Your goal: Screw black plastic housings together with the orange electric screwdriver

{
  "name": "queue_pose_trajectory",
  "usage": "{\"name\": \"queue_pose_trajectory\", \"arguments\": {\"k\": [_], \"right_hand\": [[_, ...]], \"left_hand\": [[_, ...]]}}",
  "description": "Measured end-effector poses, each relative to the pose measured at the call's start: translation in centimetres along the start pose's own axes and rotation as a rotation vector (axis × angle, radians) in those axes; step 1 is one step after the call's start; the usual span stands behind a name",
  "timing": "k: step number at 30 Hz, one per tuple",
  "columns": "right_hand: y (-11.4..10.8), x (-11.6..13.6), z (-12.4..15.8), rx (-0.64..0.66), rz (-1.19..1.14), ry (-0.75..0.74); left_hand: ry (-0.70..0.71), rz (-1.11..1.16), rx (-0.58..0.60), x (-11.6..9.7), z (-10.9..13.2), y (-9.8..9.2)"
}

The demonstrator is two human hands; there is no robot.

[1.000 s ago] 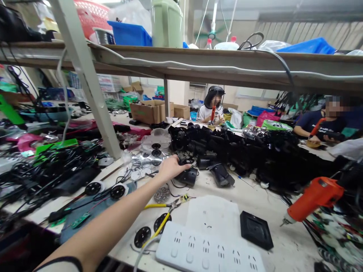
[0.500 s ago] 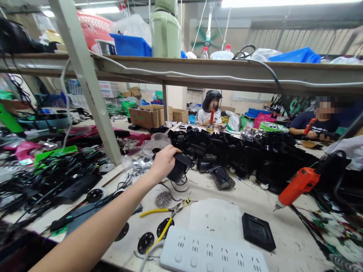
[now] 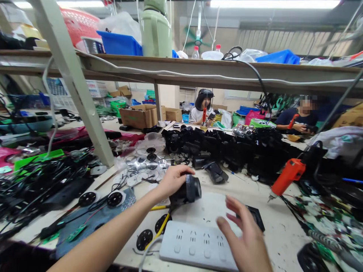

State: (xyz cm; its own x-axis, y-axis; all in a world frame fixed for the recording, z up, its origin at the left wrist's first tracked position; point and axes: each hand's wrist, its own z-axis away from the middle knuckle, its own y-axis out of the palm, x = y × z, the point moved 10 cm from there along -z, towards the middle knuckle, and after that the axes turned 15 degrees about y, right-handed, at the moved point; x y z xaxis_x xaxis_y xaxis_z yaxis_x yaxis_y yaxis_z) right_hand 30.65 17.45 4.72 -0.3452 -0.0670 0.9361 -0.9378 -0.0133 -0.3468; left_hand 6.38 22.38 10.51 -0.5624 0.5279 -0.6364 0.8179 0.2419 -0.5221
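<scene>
My left hand (image 3: pixel 177 182) grips a black plastic housing (image 3: pixel 193 189) with a round, ringed end that faces right. It is held above the bench, over the yellow-handled pliers (image 3: pixel 163 230), which it partly covers. My right hand (image 3: pixel 244 230) has its fingers apart and holds nothing; it hovers over the right end of the white power strip (image 3: pixel 195 241). Behind its fingers lies a black square frame (image 3: pixel 256 217), partly hidden. A white sheet (image 3: pixel 212 207) lies beneath and between the two hands.
An orange electric screwdriver (image 3: pixel 287 177) hangs at the right. A heap of black housings (image 3: pixel 227 151) spans the back of the bench. Black cables (image 3: pixel 36 189) pile up at left beside a shelf post (image 3: pixel 76 87). Two people work across the bench.
My left hand has brought the black housing nearer and to the right, turning its round end outward. My right hand has come into view at lower right. The camera view has shifted slightly.
</scene>
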Motion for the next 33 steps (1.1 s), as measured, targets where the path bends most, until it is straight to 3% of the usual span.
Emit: {"name": "queue_pose_trajectory", "arguments": {"k": [3,6,11,15,18,21,23,27,29,31,33], "right_hand": [[5.3,-0.4,-3.3,0.196,0.023,0.175],[7.7,-1.5,-4.8,0.304,-0.084,0.316],[8.0,-3.8,-5.6,0.319,-0.343,0.405],[9.5,-3.3,-5.7,0.369,-0.182,0.323],[9.7,-2.5,-6.3,0.312,-0.046,0.246],[9.9,-1.9,-6.7,0.374,-0.121,0.256],[9.2,-1.9,-7.1,0.368,-0.213,0.300],[7.4,-2.6,-7.9,0.324,-0.509,0.456],[6.5,-2.4,-8.4,0.300,-0.629,0.464],[5.7,-1.9,-8.8,0.270,-0.691,0.446],[5.4,-1.2,-8.9,0.256,-0.712,0.421]], "left_hand": [[0.004,0.120,0.091,-1.2,0.1,3.7],[-0.012,0.198,0.115,-1.4,0.2,5.5],[-0.067,0.203,0.033,0.1,0.9,4.6],[-0.101,0.154,-0.016,1.2,1.4,4.8],[-0.107,0.165,-0.022,1.3,1.4,5.7],[-0.072,0.204,0.030,0.9,0.7,6.2],[-0.055,0.193,0.049,1.2,-0.1,5.3],[-0.087,0.020,0.010,4.7,-1.2,1.1],[-0.093,-0.097,0.037,6.8,-1.0,-0.3],[-0.063,-0.171,0.133,8.4,-0.4,-0.1],[-0.018,-0.214,0.255,9.3,0.2,1.3]]}}
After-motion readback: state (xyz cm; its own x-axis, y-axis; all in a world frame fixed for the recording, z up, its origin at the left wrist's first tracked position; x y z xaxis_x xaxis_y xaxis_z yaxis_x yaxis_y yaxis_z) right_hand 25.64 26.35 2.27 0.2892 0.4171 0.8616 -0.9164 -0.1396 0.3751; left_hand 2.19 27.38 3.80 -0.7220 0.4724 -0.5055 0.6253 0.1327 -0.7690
